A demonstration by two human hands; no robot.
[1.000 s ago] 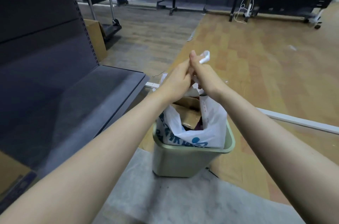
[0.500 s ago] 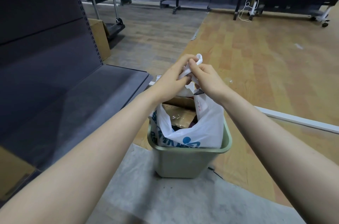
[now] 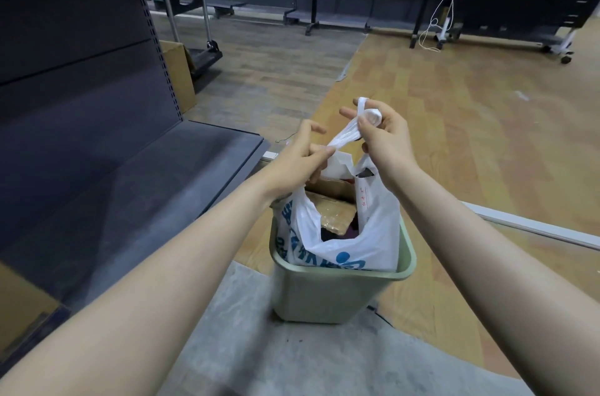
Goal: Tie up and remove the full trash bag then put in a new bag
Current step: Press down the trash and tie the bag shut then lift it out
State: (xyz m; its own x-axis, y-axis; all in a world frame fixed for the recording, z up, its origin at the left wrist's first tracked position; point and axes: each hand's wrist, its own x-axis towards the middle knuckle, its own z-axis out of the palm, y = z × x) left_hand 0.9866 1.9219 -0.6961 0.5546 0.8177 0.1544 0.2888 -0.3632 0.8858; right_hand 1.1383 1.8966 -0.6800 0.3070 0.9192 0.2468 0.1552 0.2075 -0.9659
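Note:
A pale green trash bin [image 3: 328,295] stands on the floor in front of me. Inside it sits a white plastic bag [image 3: 373,233] with blue print, stuffed with brown cardboard [image 3: 334,217] and dark scraps. Its mouth gapes. My left hand [image 3: 298,158] pinches one twisted bag handle [image 3: 345,136] just above the bin. My right hand [image 3: 386,132] holds the upper end of that handle, which is looped around its fingers, a little higher and to the right.
A dark metal shelving unit [image 3: 113,152] runs along my left, its low shelf close to the bin. A cardboard box [image 3: 178,74] stands behind it. Grey matting [image 3: 292,356] lies under me. Wooden floor, a white floor strip [image 3: 535,230] and wheeled racks lie beyond.
My hands have drawn apart: the right one rose to the right with the handle looped on its fingers, the left one dropped lower, stretching the twisted handle between them.

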